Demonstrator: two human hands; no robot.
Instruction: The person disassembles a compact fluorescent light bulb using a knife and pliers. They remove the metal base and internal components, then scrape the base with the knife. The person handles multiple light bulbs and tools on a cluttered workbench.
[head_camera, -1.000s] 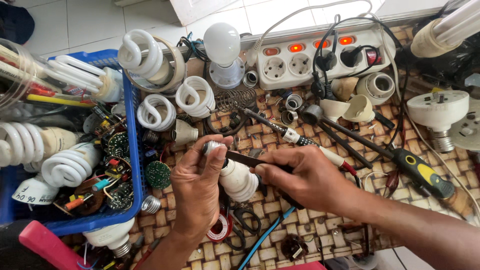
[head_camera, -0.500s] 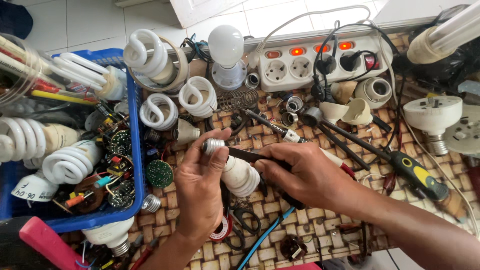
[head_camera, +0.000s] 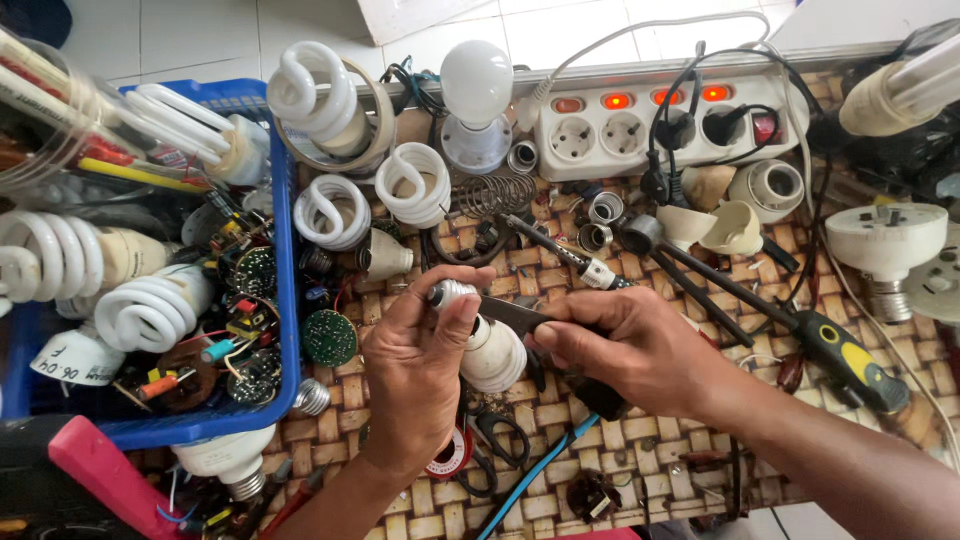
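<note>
Here, item by item from the left as I watch through the head camera: a blue plastic crate holding white spiral lamp tubes and small round green circuit boards; beside it, loose on the woven cane table top, one more green board and a bare metal screw cap. Next, my left hand, fingers clenched round a white plastic bulb base with a silver threaded cap, thumb and forefinger pinching the cap end, the body lying across the palm just above the table. Next, my right hand, closed on a dark-handled tool whose flat metal tip rests against the base just below the cap. Step in hand, as I judge it: prising at the seam between cap and body. The next move, I think, calls for a firm left grip and a small levering twist, tip kept off the thumb. Further right: a yellow-and-black screwdriver and a white power strip with lit red switches.
</note>
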